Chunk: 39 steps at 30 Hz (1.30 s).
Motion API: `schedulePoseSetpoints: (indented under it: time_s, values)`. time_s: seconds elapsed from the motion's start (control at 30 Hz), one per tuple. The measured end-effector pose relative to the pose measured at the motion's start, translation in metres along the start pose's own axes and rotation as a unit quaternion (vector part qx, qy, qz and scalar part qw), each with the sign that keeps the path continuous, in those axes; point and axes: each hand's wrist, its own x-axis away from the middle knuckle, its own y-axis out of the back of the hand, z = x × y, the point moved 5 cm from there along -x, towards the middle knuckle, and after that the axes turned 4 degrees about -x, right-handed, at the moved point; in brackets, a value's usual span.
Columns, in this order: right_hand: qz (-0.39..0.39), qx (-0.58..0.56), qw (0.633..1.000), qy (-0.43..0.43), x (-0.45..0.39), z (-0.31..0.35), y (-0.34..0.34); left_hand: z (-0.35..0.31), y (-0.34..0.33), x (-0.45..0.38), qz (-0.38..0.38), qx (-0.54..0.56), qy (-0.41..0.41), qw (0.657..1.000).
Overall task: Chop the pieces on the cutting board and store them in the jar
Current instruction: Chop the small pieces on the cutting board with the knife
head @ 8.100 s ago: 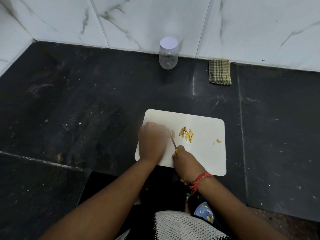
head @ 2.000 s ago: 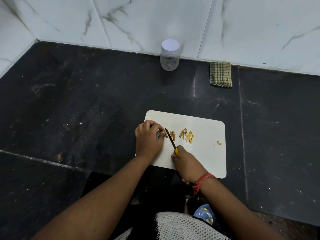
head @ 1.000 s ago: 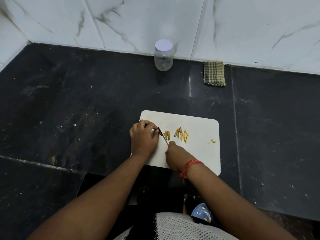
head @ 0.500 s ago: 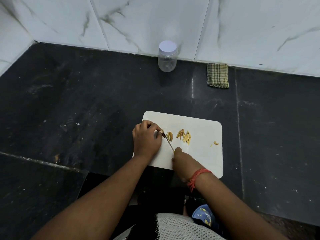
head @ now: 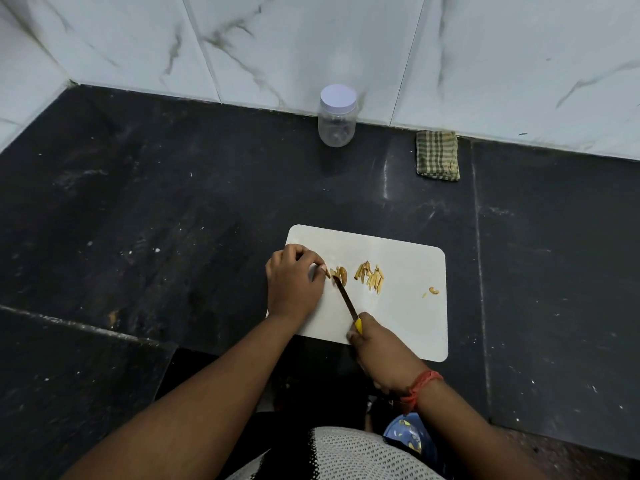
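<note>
Knife (head: 346,299) gripped in right hand (head: 381,355)

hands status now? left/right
Left hand: fingertips pinch a piece on the cutting board.
Right hand: grips the knife.

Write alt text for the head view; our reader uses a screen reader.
A right hand slices tan slivers with a yellow-handled knife on a white cutting board, left hand steadying. A lidded clear jar stands behind.
</note>
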Motion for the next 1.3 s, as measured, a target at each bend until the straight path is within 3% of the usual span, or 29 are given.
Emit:
schedulePoseSetpoints:
  time_s: [0.17,0.83,1.3]
  values:
    - [-0.002,-0.105,0.994,-0.024,-0.005,0.0,-0.001,0.0,0.001,0.001,-0.003,0.0,-0.002,1.0]
    - [-0.027,0.048,0.998,0.002,-0.026,0.019,0.001,0.0,0.0,0.0,-0.003,0.004,0.0,1.0]
    - [-0.041,0.096,0.994,0.03,-0.032,0.018,-0.003,0.001,0.0,0.0,-0.015,0.005,-0.004,1.0]
